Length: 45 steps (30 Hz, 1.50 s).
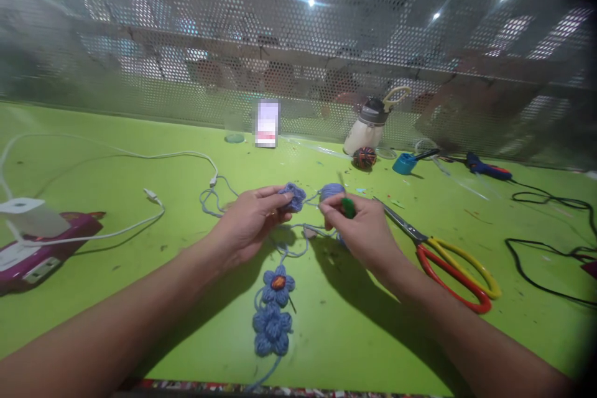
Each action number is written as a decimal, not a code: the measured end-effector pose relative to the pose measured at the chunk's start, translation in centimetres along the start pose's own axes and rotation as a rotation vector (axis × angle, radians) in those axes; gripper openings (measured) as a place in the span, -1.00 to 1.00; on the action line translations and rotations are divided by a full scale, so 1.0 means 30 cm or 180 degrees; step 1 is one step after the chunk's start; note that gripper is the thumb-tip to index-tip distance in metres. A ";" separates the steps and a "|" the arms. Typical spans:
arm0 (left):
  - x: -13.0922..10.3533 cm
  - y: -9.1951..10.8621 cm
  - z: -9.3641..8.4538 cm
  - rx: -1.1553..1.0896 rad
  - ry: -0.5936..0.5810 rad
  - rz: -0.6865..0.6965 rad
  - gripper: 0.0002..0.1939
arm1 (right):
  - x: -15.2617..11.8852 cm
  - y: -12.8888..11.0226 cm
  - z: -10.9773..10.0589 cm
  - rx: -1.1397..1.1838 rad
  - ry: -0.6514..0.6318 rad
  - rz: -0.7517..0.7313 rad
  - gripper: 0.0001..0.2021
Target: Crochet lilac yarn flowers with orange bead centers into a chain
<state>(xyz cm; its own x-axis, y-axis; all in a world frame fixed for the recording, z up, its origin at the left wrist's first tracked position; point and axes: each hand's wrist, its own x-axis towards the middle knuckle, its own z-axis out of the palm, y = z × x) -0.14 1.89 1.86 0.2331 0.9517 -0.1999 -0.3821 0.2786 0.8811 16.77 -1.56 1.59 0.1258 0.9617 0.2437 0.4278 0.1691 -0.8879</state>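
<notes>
My left hand [254,214] pinches a small blue-purple crochet piece [293,198] between thumb and fingers. In my right hand [359,224], closed fingers grip a crochet hook [347,208] with a green handle; its thin shaft points up, apart from the crochet piece. A strand of yarn runs from the piece toward a blue yarn ball [332,190], which is partly hidden behind my right fingers. Below, on the green table, lie two blue crochet flowers: one with an orange centre [278,284], and a plain blue flower [273,329] close against it.
Large scissors [422,239] with red and yellow handles lie beside my right forearm. Farther back are a phone [267,124], a bottle [366,127], a multicoloured yarn ball [364,158], a blue holder [404,163] and a glue gun [487,166]. A purple power strip [51,255] sits left.
</notes>
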 end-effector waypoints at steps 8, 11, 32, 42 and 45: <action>-0.001 -0.003 -0.005 0.0259 0.0061 -0.0003 -0.96 | 0.007 0.023 0.011 -0.0402 -0.0727 0.0350 -0.87; -0.002 -0.007 0.000 0.0306 0.0086 -0.0073 -0.93 | 0.001 -0.002 0.006 -0.0050 -0.0629 0.0260 -0.83; -0.017 -0.013 0.007 0.0455 -0.0365 -0.0238 -0.72 | -0.008 0.013 0.018 0.2269 -0.1099 0.1377 -0.66; -0.013 0.005 0.003 0.0575 -0.0400 -0.0368 -0.74 | 0.011 0.040 0.012 0.1928 -0.1241 0.1122 -0.60; -0.010 0.004 0.003 0.0540 -0.0309 -0.0402 -0.70 | 0.009 0.026 0.012 0.1640 -0.1112 0.1057 -0.61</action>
<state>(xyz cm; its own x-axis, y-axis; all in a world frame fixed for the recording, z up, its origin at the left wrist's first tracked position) -0.18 1.64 2.07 0.3576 0.8915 -0.2782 -0.1904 0.3613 0.9128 16.81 -1.10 0.82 -0.1554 0.9786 -0.1352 -0.0725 -0.1478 -0.9864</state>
